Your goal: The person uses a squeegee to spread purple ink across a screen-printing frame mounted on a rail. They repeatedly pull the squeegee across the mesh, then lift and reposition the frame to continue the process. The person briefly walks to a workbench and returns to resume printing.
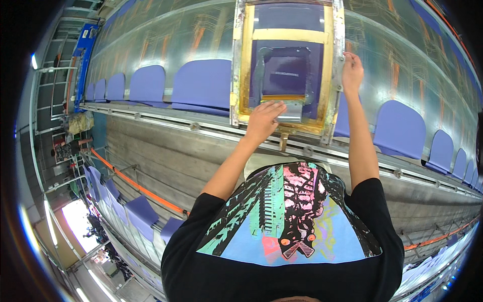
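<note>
A screen printing frame (327,55) with yellow-taped borders lies on the long table in front of me. Its mesh is purple, with a darker square and a wet-looking smear of ink around it. At the near end of the mesh is a squeegee (291,112) with a metallic body and an amber blade edge. My left hand (266,121) is closed over the squeegee's left part, the fingers pointing right. My right hand (352,73) has its fingers curled at the frame's right side rail; the fingertips are partly hidden.
Purple fabric pieces (202,85) with rounded corners lie in a row along the shiny table (166,43), on both sides of the frame. A metal rail (193,126) runs along the near edge. Behind me to the left, an orange bar (141,183) edges another table with purple pieces.
</note>
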The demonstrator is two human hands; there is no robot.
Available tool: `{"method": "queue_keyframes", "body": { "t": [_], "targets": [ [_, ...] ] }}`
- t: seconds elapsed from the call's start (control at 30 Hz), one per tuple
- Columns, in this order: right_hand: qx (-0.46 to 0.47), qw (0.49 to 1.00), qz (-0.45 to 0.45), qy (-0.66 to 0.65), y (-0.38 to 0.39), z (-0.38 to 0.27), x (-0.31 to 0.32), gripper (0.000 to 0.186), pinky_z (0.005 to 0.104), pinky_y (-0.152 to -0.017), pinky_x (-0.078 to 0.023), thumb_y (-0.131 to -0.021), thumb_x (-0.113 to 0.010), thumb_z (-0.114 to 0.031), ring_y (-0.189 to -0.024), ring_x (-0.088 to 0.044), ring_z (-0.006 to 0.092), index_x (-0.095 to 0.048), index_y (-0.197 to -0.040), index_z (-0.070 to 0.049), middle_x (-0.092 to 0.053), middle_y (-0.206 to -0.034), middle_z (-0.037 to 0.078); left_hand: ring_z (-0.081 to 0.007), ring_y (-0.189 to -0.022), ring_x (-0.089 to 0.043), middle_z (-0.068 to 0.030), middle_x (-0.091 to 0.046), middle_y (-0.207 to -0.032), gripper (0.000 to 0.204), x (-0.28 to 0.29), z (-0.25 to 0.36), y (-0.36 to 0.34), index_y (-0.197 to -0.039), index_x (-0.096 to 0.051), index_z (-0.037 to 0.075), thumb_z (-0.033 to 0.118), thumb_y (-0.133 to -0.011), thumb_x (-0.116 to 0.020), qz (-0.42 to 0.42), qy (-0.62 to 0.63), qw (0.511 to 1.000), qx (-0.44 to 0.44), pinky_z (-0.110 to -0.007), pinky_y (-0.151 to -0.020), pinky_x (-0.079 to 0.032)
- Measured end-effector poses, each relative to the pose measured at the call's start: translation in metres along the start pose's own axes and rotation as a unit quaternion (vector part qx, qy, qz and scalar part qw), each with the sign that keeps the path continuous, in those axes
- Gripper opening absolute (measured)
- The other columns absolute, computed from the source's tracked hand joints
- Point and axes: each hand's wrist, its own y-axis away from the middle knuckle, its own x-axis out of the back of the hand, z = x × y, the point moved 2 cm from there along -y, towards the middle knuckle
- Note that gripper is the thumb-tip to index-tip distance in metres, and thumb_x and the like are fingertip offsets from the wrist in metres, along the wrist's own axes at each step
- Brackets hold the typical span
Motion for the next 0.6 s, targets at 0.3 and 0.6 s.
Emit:
{"method": "queue_keyframes", "body": {
  "t": [0.3, 0.6],
  "targets": [
    [-0.088, 0.993, -0.075, 0.005, 0.050, 0.005, -0.066, 0.024, 0.0437, -0.071, -0.050, -0.105, -0.055, -0.027, -0.071, -0.066, 0.0295, -0.071, -0.107, -0.009, -0.069, -0.078, 0.016, -0.0273, -0.130, -0.059, -0.0024, -0.067, -0.139, 0.061, 0.018, -0.035, 0.036, -0.131, -0.070, 0.016, 0.002, -0.072, -0.073, -0.022, -0.026, 0.995, 0.099, -0.044, -0.103, -0.047],
    [-0.122, 0.988, -0.095, 0.028, 0.034, 0.008, -0.077, 0.022, 0.0479, -0.075, -0.051, -0.104, -0.055, -0.026, -0.072, -0.067, 0.0349, -0.072, -0.108, -0.013, -0.069, -0.075, 0.016, -0.0263, -0.132, -0.059, 0.0000, -0.066, -0.141, 0.062, 0.020, -0.036, 0.056, -0.132, -0.069, 0.019, 0.001, -0.073, -0.074, -0.014, -0.073, 0.995, 0.068, -0.045, -0.110, -0.044]
  ]
}}
